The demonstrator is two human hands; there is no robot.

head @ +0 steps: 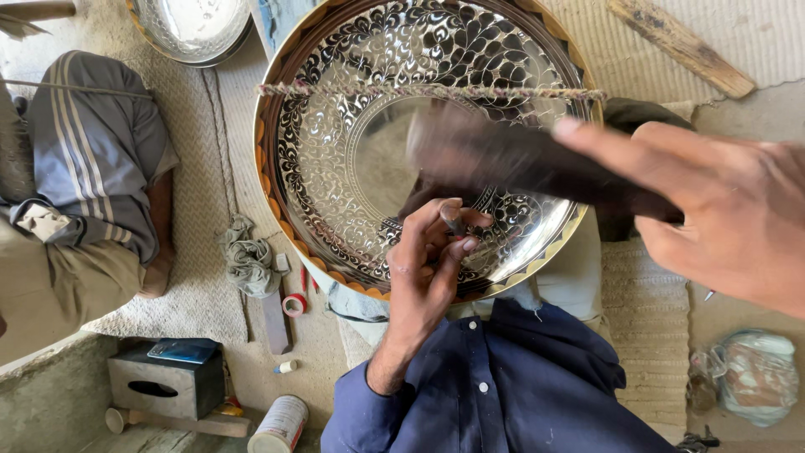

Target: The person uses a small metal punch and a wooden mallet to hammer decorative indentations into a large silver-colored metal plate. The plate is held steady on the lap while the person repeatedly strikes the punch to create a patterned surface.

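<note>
Resting across the lap, tilted toward the wearer: one large round metal tray (335,143), engraved with leaf patterns, a cord (419,90) stretched over its upper part. Left hand (423,268) pinches a small chisel (453,220) upright against the tray's lower band, fingertips steadying it. Right hand (721,210) grips a dark hammer (520,155), blurred in swing, above the chisel. Nearby: rag (249,256), tape roll (293,304), tin can (281,424).

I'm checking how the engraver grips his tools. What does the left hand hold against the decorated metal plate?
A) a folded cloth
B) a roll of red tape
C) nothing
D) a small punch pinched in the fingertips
D: the left hand pinches a short punch upright on the plate, while the right hand swings a blurred hammer.
</note>
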